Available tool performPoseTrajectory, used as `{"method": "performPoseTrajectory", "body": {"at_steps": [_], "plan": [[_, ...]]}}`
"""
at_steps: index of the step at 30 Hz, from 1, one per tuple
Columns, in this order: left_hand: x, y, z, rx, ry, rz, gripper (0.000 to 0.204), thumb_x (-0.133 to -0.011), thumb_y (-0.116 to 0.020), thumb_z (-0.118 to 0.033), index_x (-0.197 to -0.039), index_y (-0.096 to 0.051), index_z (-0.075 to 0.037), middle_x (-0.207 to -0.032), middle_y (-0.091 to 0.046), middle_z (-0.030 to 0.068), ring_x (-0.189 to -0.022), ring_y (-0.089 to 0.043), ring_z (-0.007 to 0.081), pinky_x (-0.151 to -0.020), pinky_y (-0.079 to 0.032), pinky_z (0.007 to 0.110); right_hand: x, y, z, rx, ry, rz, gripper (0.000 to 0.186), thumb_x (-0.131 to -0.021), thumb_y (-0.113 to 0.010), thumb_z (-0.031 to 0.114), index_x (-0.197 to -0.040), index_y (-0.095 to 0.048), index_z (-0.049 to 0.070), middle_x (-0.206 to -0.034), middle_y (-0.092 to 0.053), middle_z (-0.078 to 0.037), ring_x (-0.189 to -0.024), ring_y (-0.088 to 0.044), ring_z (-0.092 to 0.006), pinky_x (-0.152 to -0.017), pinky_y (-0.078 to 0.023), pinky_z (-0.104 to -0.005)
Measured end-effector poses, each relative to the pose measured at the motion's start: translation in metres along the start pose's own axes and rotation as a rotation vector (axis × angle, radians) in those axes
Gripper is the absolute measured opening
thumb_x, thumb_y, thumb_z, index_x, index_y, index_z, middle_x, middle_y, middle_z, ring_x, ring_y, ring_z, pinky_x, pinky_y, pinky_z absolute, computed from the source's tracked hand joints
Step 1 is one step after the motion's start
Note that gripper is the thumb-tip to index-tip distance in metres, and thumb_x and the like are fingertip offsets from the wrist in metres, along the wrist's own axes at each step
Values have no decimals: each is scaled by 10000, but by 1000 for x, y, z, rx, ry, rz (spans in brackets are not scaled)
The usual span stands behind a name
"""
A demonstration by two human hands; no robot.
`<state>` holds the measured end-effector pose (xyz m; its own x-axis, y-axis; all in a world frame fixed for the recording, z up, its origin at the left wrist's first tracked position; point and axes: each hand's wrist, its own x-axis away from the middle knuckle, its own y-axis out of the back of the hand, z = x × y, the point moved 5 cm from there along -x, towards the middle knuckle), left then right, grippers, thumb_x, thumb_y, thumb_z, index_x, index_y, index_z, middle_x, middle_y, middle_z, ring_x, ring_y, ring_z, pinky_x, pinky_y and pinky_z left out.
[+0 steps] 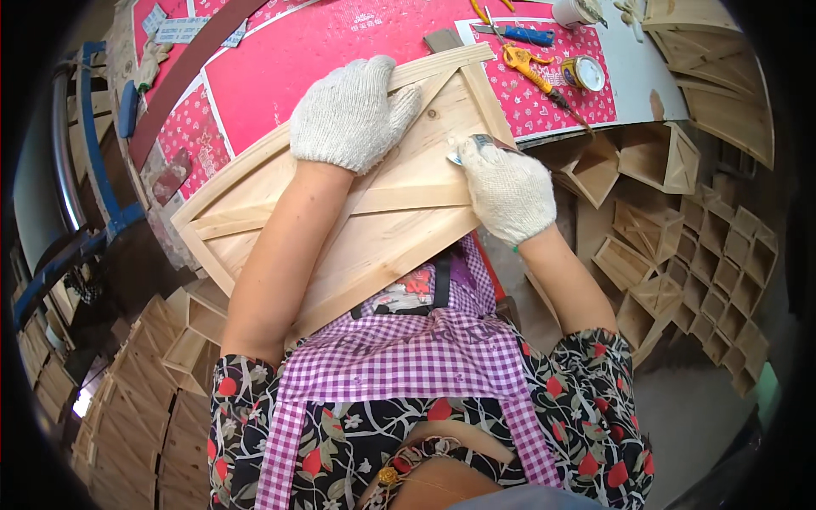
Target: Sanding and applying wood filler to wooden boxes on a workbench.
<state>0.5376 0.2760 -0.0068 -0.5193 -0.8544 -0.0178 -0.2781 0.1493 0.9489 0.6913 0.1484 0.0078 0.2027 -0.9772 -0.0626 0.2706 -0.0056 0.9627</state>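
A pale wooden crate (416,229) with framing strips and diagonal slats on its face lies tilted across my lap and the table's near edge. My left hand (340,123), in a white knitted glove, grips its upper strip, with the thumb over a slat. My right hand (512,195), gloved the same way, is closed around a small tool (496,143) with a dark handle and a pale tip at the crate's right side. The fingers hide most of that tool, so its exact kind does not show.
A pink-covered table (280,81) lies ahead. On it are an orange air blow gun (529,70), a blue-handled tool (529,36), an open tin (585,74) and a white cup (576,12). Wooden crates (650,229) stand stacked at right, with more crates (127,408) at lower left.
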Motion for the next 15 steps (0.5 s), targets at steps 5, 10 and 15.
{"method": "performPoseTrajectory", "body": {"at_steps": [5, 10, 15], "plan": [[1, 3, 3, 16, -21, -16, 452, -929, -617, -505, -1130, -648, -102, -971, -710, 172, -902, -704, 364, -798, -566, 491, -30, -7, 8, 76, 15, 42, 212, -919, -619, 169, -1117, -612, 96, -870, -641, -89, -737, -674, -268, -619, -539, -394], [-1, 4, -1, 31, 70, 114, 514, -946, -613, -514, -1200, -677, -71, -1116, -714, 183, -1030, -686, 379, -902, -546, 479, 0, -7, -4, 39, -50, 89, 159, -929, -617, 186, -1075, -627, 122, -847, -646, -80, -739, -680, -258, -611, -541, -375], [0, 1, 4, 22, -23, -23, 453, -924, -621, -502, -1125, -653, -98, -991, -711, 170, -925, -702, 357, -810, -564, 489, -37, -8, 2, 79, 48, -40, 124, -935, -584, 195, -1015, -647, 125, -842, -687, -59, -706, -708, -238, -610, -573, -373]]}}
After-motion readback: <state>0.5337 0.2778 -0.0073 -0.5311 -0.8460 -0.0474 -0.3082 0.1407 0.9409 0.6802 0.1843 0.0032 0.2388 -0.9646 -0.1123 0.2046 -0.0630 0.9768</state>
